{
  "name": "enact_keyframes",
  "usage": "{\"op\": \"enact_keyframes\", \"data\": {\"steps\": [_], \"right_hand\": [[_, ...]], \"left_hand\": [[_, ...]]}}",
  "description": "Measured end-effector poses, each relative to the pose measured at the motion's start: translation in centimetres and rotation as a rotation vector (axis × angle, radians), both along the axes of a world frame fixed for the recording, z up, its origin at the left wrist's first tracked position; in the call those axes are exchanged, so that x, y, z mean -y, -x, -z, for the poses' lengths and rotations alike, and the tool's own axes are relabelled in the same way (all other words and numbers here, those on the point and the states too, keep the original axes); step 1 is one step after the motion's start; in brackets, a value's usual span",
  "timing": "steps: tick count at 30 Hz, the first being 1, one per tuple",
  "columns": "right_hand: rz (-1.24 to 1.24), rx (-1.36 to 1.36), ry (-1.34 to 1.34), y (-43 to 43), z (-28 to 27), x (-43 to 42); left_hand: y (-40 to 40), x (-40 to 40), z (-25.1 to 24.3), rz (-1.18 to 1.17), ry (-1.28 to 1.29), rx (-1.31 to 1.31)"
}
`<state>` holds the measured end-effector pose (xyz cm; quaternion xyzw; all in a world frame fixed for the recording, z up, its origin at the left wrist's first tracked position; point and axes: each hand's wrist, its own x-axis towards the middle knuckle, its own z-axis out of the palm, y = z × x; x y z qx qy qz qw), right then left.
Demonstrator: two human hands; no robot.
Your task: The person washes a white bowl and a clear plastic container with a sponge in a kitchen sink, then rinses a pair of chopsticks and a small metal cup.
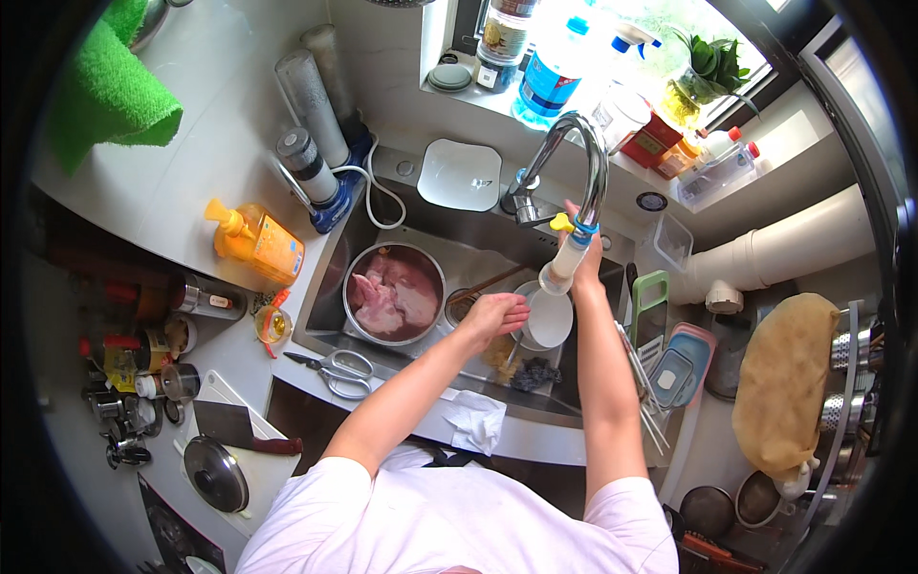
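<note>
My left hand [496,316] is held over the stainless steel sink [459,366], fingers stretched out and holding nothing. It is just left of a white bowl [549,320] in the sink. My right hand [589,262] is raised behind the spout of the chrome faucet [597,158], partly hidden by it; whether it grips anything does not show. A clear filter nozzle [561,271] with a yellow lever [562,222] hangs from the spout above the bowl. To the left, a round metal pot [348,305] holds raw meat [387,298] in reddish water.
Scissors [346,373] and a crumpled white tissue [476,422] lie along the sink's front edge. Left are an orange pump bottle [259,244] and a cleaver [226,425] on a cutting board. A white dish [460,174] sits behind the sink. Chopsticks [649,402] and a green-handled board [650,294] stand right.
</note>
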<state>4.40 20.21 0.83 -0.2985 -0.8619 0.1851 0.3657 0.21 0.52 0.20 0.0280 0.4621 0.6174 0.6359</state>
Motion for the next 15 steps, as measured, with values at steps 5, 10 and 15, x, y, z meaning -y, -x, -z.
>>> {"op": "enact_keyframes", "data": {"steps": [5,10,15], "right_hand": [[-0.153,0.265,-0.065,0.9,0.3,-2.5],[-0.126,0.121,0.198,1.3,1.4,-2.6],[-0.209,0.008,0.359,1.3,0.1,-1.3]], "left_hand": [[-0.1,-1.6,-0.1,-0.119,-0.112,0.225],[-0.1,-2.7,-0.5,-0.161,-0.106,0.288],[0.1,-3.5,0.0,-0.182,-0.119,0.326]]}}
